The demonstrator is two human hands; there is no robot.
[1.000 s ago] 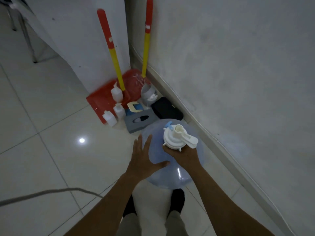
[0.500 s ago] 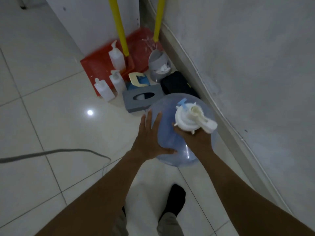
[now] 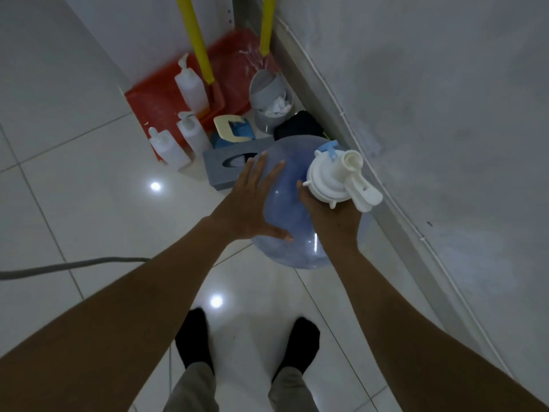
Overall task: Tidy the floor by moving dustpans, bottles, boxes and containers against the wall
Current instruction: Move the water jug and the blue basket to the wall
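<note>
We see the large translucent blue water jug (image 3: pixel 285 203) standing on the glossy white tiled floor (image 3: pixel 89 188), its right side just beside the grey skirting (image 3: pixel 395 233) of the wall and its far edge meeting the grey cardboard tissue box (image 3: pixel 221 169) and the black bag (image 3: pixel 297 129). Beyond those, the grey bin (image 3: pixel 270 105) with crumpled paper, the white pump bottles (image 3: pixel 169 147) and the red plastic dustpans (image 3: pixel 234 75) fill the corner, so room to move lies only to the left and behind, where a grey cable (image 3: pixel 74 264) crosses the tiles. Our left hand (image 3: pixel 252 200) lies flat on the jug's shoulder, fingers straight and spread, thumb low on the curve. Our right hand (image 3: pixel 335 224) grips the neck under the white plastic pump cap (image 3: pixel 332 176), whose spout points at the wall. Compared with half a second ago, the jug sits closer to the tissue box, our left fingertips now overlap the box's near corner, and both our black-socked feet (image 3: pixel 194 337) show instead of one.
</note>
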